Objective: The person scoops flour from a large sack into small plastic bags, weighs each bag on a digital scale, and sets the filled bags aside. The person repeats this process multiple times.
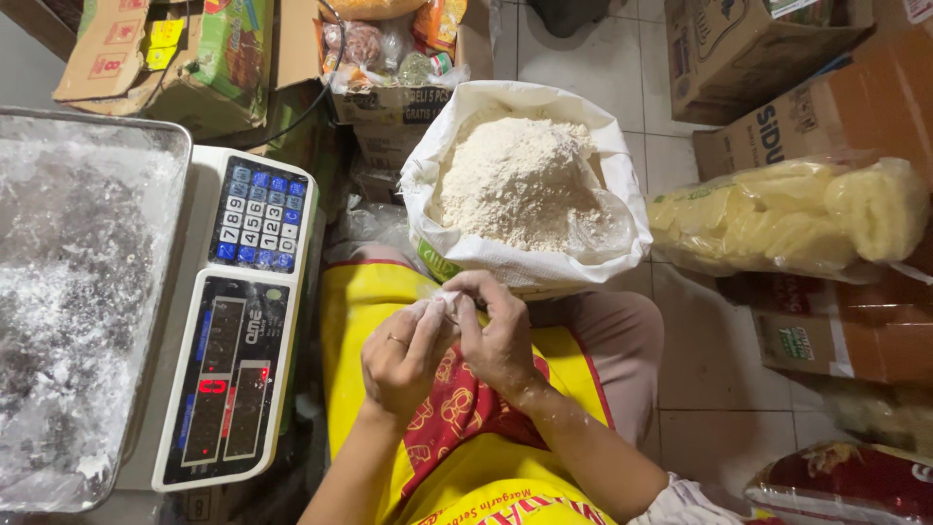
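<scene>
Nearest the lens: the person's forearms, rising from 6 o'clock over a yellow apron (355, 321) with a red printed panel. The two hands meet at frame centre, just above the lap.

Left hand (403, 355): ring on one finger, fingers curled inward, thumb and fingertips pinching a small clear plastic bag (445, 301). Right hand (501, 335): fingers bent and closed on the same bag from the other side. The grip looks like twisting or pinching the bag's mouth; whether the bag holds anything cannot be told, as the hands cover most of it. Both hands are dusted white, likely from the powder close by.

At 12 o'clock from the hands, almost touching them, stands an open white sack (428, 185) heaped with pale flour (520, 180). Its rim is rolled down, probably to keep the contents within easy reach.

At 9 o'clock, a digital scale (238, 321) with a blue-and-white keypad and lit red digits sits beside the knee, its metal tray (97, 136) caked with white powder.

At 3 o'clock, a clear packet of yellow crackers (787, 214) lies on cardboard boxes (855, 107). More cartons (175, 58) with packaged goods are at 11 o'clock. The floor (719, 389) is pale tile.
</scene>
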